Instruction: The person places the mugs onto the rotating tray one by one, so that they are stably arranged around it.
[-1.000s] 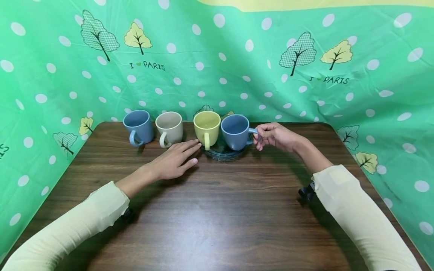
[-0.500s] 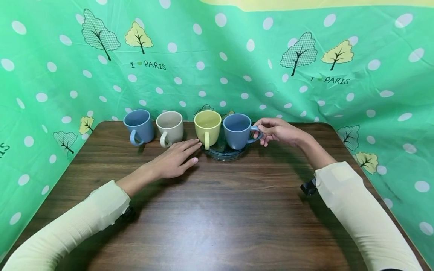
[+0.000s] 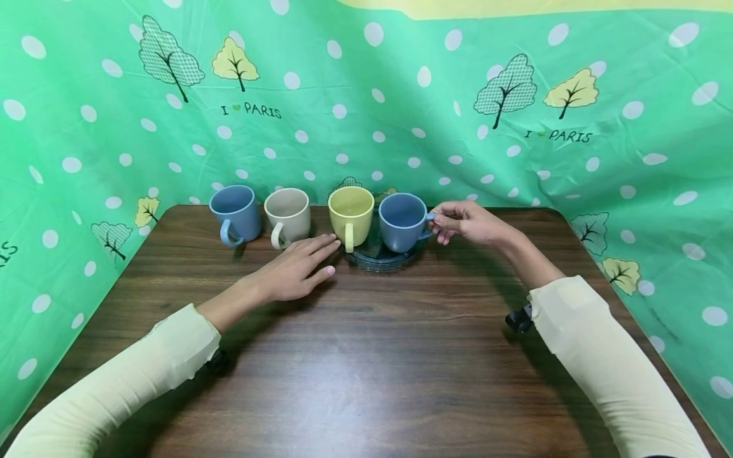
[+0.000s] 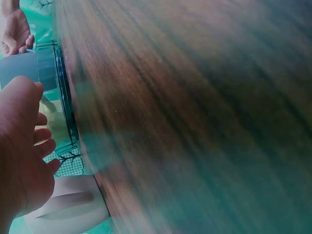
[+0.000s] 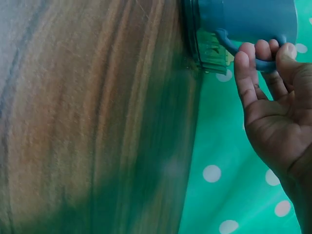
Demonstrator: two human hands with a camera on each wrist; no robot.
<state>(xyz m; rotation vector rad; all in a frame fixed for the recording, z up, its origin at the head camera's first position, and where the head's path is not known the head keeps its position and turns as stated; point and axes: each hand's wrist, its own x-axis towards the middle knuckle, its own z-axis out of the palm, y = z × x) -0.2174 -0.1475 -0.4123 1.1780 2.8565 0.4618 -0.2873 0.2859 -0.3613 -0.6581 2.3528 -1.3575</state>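
Note:
My right hand [image 3: 466,222] pinches the handle of a blue mug [image 3: 403,226] between thumb and fingers; the right wrist view shows the handle [image 5: 265,66] up close. This mug is upright at the right side of a round, see-through glass tray [image 3: 380,262]. A yellow mug [image 3: 359,219] stands at the tray's left, its handle facing me. My left hand [image 3: 292,270] lies with straight fingers, palm down, its fingertips by the tray's left edge and the yellow mug. Whether they touch the tray is hard to tell.
Left of the tray stand a grey-beige mug [image 3: 291,216], close behind my left hand, and a second blue mug [image 3: 237,213]. All sit near the back edge of the dark wooden table [image 3: 355,356]. A green dotted cloth [image 3: 366,95] hangs directly behind.
The right-hand blue mug has shifted slightly rightward on the tray. The right fingers have changed their hold on its handle, looser half a second ago. My left hand has stayed put.

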